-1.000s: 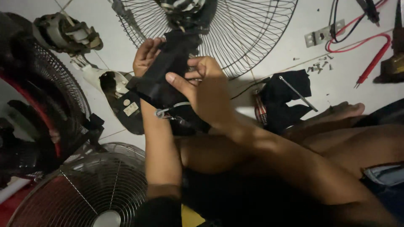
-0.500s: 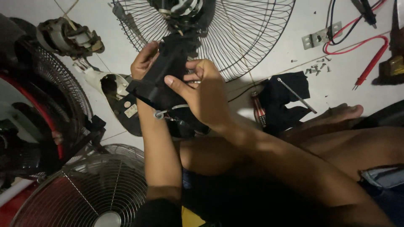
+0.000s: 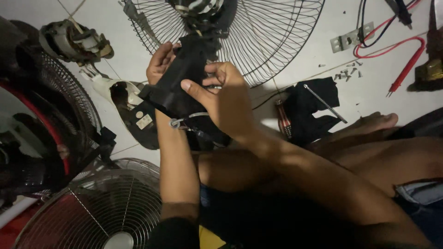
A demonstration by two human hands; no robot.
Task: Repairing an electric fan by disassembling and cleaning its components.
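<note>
Both of my hands hold a black plastic fan neck housing (image 3: 181, 78) raised above the white tiled floor. My left hand (image 3: 160, 61) grips its far left side from behind. My right hand (image 3: 227, 99) covers its right side, fingers curled and index finger stretched across the front. The housing leads up to a fan motor (image 3: 199, 10) set in a round wire fan guard (image 3: 258, 34). A small metal ring and thin wires (image 3: 177, 122) hang at the housing's lower end.
A bare motor (image 3: 74, 41) and a white-and-black fan base part (image 3: 131, 108) lie at left. Another fan grille (image 3: 99, 210) sits at the bottom left, a red-rimmed fan (image 3: 32, 138) beside it. Right: black part with screwdriver (image 3: 318, 108), loose screws (image 3: 346, 74), red probe leads (image 3: 404, 60), my bare leg (image 3: 369, 152).
The view has shifted slightly. My hands keep the same hold on the black housing, with only small finger movements of my right hand.
</note>
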